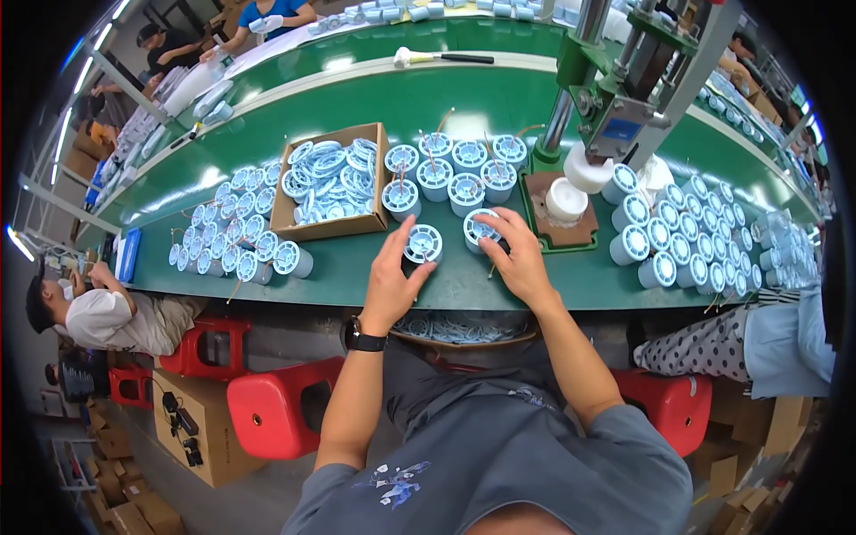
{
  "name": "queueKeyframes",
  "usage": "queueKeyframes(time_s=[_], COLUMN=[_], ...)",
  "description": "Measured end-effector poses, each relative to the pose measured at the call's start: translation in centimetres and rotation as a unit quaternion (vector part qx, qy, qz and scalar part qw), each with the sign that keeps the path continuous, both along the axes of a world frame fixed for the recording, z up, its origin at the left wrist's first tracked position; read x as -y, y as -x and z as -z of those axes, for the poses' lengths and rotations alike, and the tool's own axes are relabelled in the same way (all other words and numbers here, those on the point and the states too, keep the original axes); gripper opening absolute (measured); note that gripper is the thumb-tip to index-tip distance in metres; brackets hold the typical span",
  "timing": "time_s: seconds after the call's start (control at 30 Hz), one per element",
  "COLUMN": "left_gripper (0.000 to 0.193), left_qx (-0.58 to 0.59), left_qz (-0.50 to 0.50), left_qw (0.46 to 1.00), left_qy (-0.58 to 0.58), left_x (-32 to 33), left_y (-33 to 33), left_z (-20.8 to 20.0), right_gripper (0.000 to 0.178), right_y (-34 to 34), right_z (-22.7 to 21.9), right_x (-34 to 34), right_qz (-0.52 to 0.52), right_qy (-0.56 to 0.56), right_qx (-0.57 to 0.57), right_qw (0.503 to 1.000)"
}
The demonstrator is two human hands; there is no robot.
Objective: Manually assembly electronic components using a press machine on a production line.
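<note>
Left hand (390, 283) pinches one pale-blue spool (423, 243), right hand (517, 259) cups another spool (481, 228); honestly, keep both upright on the green bench (535, 276), fingers off the faces.

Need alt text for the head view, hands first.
Seen from above, a seated person's left hand and right hand each rest on a pale blue spool-like cylinder, left one, right one, at the near edge of a green workbench. Behind them are more cylinders, a cardboard box of blue rings and a small press.
</note>
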State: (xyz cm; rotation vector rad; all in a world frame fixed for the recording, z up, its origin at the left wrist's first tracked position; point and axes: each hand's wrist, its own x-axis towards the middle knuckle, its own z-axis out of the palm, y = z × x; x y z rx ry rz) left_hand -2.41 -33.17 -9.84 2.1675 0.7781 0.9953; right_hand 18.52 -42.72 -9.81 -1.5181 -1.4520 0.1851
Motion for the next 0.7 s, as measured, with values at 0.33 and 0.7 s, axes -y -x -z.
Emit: queueKeyframes(time_s=[0.33,0.7], left_gripper=[0.064,0.067], left_qx=[-0.072,-0.191], left_qz=[0.023,-0.004], left_qw=[0.978,0.955], left_qy=[-0.196,-0.229], left_x=[1.5,2.1], left_y=[-2.1,-8.6], left_z=[-3.1,-1.9], right_gripper=[0.034,0.042], right_y=[-0.6,-0.4], right_z=[0.8,1.2], right_x=[1.1,2.4], right_qz=[0.039,0.081], right_qy=[0.054,0.103], right_qx=[-0.1,-0.105], right_qw=[0.993,0.986])
